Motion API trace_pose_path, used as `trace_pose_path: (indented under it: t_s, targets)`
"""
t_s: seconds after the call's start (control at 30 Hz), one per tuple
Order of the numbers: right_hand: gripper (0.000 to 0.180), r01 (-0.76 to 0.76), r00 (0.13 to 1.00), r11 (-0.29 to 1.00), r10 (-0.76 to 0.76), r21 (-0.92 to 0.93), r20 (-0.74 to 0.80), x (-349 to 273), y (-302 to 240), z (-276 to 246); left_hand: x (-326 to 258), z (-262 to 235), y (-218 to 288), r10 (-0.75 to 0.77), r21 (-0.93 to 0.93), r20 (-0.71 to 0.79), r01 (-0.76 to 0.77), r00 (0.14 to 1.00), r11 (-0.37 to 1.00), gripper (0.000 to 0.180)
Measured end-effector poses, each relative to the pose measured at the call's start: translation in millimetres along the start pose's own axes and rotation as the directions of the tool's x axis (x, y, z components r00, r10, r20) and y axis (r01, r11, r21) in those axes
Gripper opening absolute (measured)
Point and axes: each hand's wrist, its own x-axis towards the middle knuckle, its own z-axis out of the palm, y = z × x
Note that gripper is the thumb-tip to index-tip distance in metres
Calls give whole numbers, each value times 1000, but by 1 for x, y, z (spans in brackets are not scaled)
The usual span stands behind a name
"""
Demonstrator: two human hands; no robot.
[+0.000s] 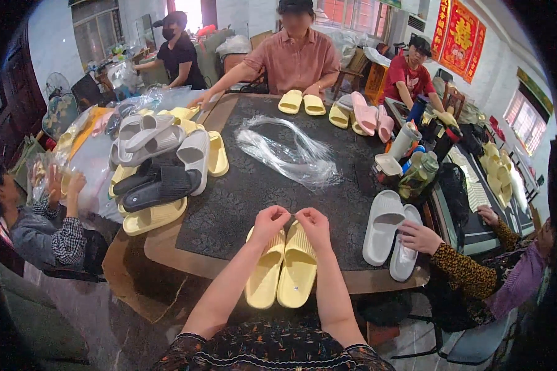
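A pair of pale yellow slippers (297,278) lies side by side at the table's near edge, heels toward me. Over the toe end of the left slipper, my left hand (270,224) is closed, thumb and fingertips pinched together. My right hand (314,227) makes a similar pinch over the right slipper's toe end, close to the left hand. Whatever the fingertips hold, if anything, is too small to make out. Beyond my hands, a loose bundle of clear plastic strands (319,173) rests on the dark tabletop (216,213).
Grey, black and yellow slippers (161,188) are heaped at the left. At the right, a co-worker's hand (419,237) touches white slippers (382,226). Bottles (419,173) and a cup stand beyond them. Across the table, a person sits behind yellow slippers (314,105) and pink slippers (364,114).
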Motion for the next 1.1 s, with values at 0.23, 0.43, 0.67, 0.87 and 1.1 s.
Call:
trace_pose_path:
  t_s: [0.23, 0.43, 0.67, 0.87, 1.1]
  targets:
    - [13, -20, 998, 998, 23, -55, 57, -1, -3, 0, 2, -2, 0, 13, 27, 20, -14, 1000, 1000, 10]
    - [12, -21, 999, 998, 23, 55, -31, 0, -1, -1, 4, -4, -6, 38, 43, -23, -37, 999, 998, 11]
    - [9, -42, 999, 993, 43, 114, -5, -1, -5, 1, 4, -4, -6, 37, 34, 3, -37, 999, 999, 10]
    - [8, 41, 999, 999, -41, -13, 18, 2, 8, -1, 2, -2, -4, 19, -2, -13, -19, 1000, 1000, 11]
    - [10, -54, 998, 993, 56, 107, -18, 0, 3, 0, 1, -3, -2, 7, -13, -20, -7, 1000, 1000, 11]
